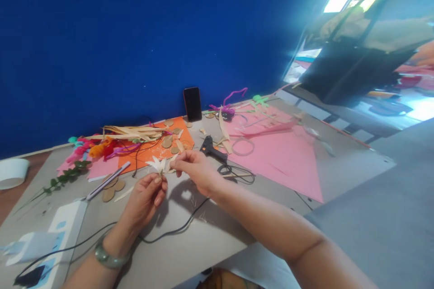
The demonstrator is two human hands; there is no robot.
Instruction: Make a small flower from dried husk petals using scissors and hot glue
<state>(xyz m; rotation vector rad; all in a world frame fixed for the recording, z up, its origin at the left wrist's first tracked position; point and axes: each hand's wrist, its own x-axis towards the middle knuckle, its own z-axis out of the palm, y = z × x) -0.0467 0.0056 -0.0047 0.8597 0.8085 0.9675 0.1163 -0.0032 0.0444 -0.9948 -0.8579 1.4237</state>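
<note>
My left hand (149, 194), with a jade-coloured bangle on the wrist, pinches the base of a small cream flower (158, 164) with pointed petals. Close to its right side, my right hand (195, 169) has thumb and fingertips pressed together on a pale petal (172, 162). Whether this petal is joined to the flower I cannot tell. Just beyond my right hand lies a black glue gun (213, 150), its cord coiled beside it. Pale scraps are scattered on the table under my hands.
A phone (192, 104) leans against the blue wall. Dried strips (135, 132), coloured pipe cleaners (101, 148) and wooden discs (167, 142) lie on orange paper (183, 130). Pink paper (281, 158) is at right. A power strip (69, 216), a pen-shaped cutter (108, 180) and a leafy sprig (64, 178) are at left.
</note>
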